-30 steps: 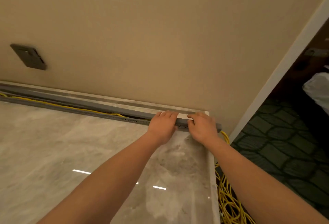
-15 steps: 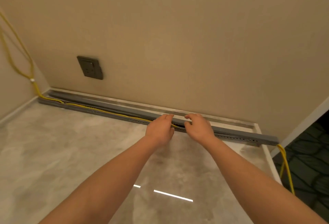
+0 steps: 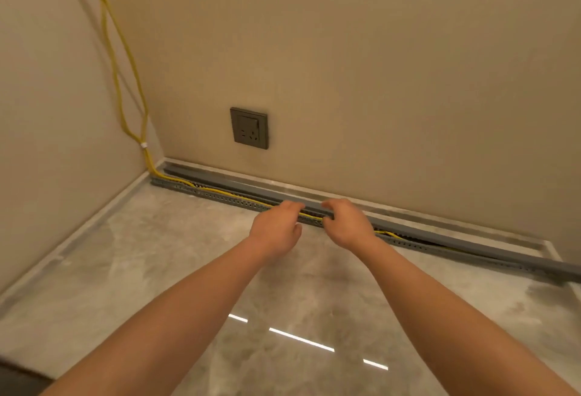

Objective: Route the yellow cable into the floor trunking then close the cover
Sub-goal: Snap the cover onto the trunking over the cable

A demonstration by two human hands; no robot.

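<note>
Both hands further left along the trunking (image 3: 220, 196) — left hand (image 3: 276, 230), right hand (image 3: 347, 226) — fingers curled on cover (image 3: 456, 235).

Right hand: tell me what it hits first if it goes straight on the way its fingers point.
The right hand would probably meet the grey cover right at its fingertips, then the wall; depth is hard to judge.

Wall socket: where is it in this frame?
In the head view the wall socket sits low on the back wall, left of centre, above the grey floor trunking and right of the yellow cable running down the corner.
</note>
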